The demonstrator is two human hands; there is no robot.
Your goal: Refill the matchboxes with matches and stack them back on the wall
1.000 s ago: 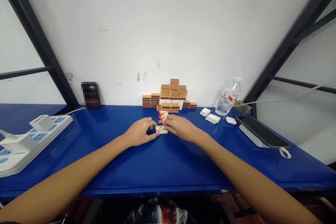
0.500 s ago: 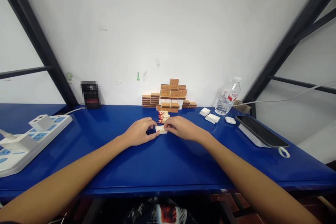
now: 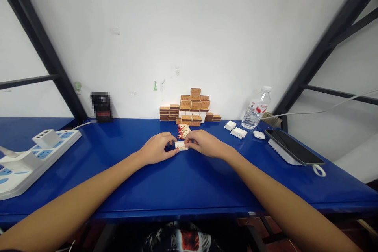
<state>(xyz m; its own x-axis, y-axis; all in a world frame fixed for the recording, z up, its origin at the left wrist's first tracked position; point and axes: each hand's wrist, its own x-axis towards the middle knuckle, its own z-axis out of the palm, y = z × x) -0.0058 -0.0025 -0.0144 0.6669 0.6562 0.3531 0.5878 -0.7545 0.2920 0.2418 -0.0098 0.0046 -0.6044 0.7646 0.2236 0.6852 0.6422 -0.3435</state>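
Both my hands meet at the middle of the blue table (image 3: 189,181). My left hand (image 3: 158,148) is curled, its fingertips pinching the left end of a small white matchbox tray (image 3: 181,146) that holds red-tipped matches. My right hand (image 3: 203,143) is also curled, fingers pressed to the tray's right side. Just behind the tray lies a loose heap of red-tipped matches (image 3: 183,130). A pile of brown matchboxes (image 3: 191,109) is stacked against the wall behind that.
A white power strip (image 3: 32,153) with plugs lies at the left. A water bottle (image 3: 256,109), white trays (image 3: 236,130), a small white case (image 3: 259,134) and a dark tablet (image 3: 293,147) sit at the right. A black object (image 3: 102,106) stands by the wall.
My right hand has drawn slightly back toward the heap of matches, and the tray sits a little farther from me. The left hand has hardly moved.
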